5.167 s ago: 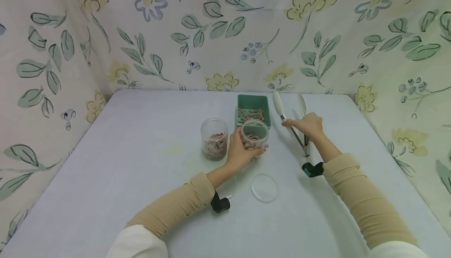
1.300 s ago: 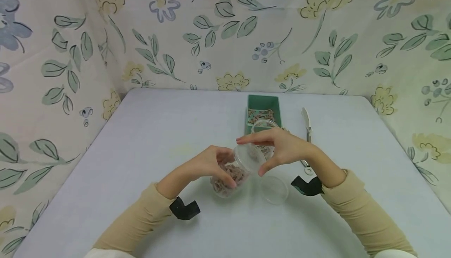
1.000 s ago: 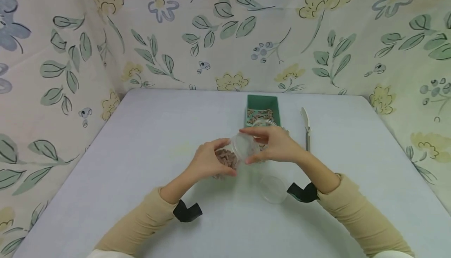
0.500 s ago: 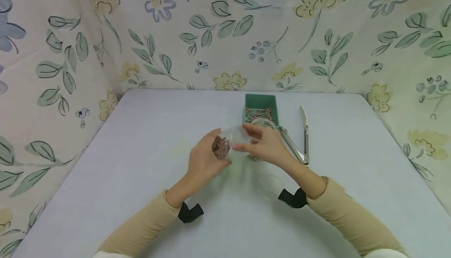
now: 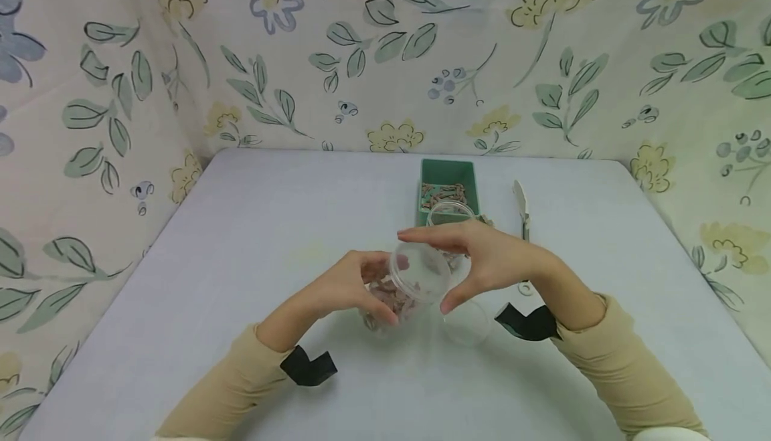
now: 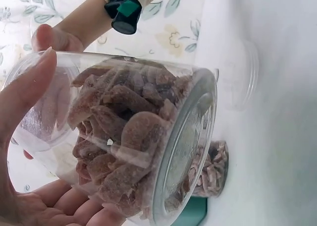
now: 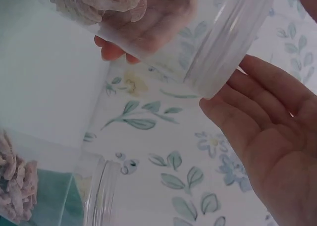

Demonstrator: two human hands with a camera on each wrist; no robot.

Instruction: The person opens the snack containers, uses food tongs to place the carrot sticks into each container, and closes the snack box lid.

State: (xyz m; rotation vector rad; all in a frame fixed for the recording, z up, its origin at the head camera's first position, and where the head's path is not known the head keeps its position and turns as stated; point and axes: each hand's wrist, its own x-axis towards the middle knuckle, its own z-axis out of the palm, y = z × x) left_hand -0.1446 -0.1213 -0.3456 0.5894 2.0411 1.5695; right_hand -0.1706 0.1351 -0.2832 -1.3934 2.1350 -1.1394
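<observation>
My left hand (image 5: 340,288) grips a clear plastic jar (image 6: 124,117) holding brownish, dried meat-like pieces, tilted above the table. A translucent lid (image 5: 424,272) sits on its mouth, facing right. My right hand (image 5: 502,257) is spread around that lid; in the right wrist view, straight fingertips (image 7: 205,103) touch or nearly touch its rim. Behind the right hand stands a second, lidless jar (image 5: 450,212) with similar pieces, partly hidden. Tongs (image 5: 521,203) lie right of it, their middle covered by my right hand and forearm.
A green tray (image 5: 447,172) with more pieces stands at the back, behind the lidless jar. A loose clear lid (image 5: 466,326) lies flat on the white table (image 5: 289,213), below my right hand. A floral curtain (image 5: 385,59) hangs behind the table.
Earlier my right hand held the tongs and my left held the other jar; the tongs now lie down. Over the last half second the lidded jar came nearer and my right fingers spread.
</observation>
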